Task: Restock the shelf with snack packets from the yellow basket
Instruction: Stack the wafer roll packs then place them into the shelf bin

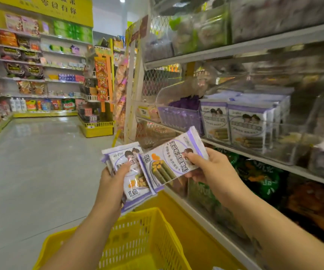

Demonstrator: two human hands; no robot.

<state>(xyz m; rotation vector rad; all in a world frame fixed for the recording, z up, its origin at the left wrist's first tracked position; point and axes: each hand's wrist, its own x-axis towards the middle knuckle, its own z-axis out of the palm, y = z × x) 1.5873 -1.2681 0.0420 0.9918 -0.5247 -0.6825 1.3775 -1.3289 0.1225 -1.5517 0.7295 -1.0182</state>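
One packet in right hand, stack in left hand

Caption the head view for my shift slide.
Left hand grips a packet stack, right hand pinches one packet, above the yellow basket, beside matching packets on the shelf.

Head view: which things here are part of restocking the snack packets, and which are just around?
Job: yellow basket, packets in left hand, packet in right hand, matching shelf packets.
Around: purple bin, green bags below, hanging orange snacks.
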